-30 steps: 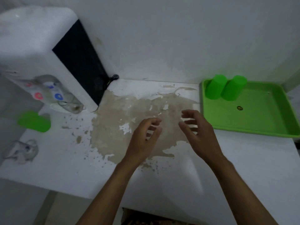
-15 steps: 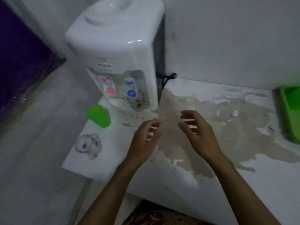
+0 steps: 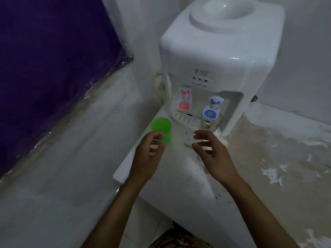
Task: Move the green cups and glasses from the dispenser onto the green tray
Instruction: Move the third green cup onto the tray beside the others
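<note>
green cup (image 3: 161, 127): partly behind left hand (image 3: 146, 158) | glass (image 3: 211, 122): indistinct under blue tap (image 3: 213, 108)

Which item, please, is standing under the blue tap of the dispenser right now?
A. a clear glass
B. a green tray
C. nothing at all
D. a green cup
A: a clear glass sits on the drip grille below the blue tap of the dispenser, while the green cup stands on the counter to its left, beside the left hand.
</note>
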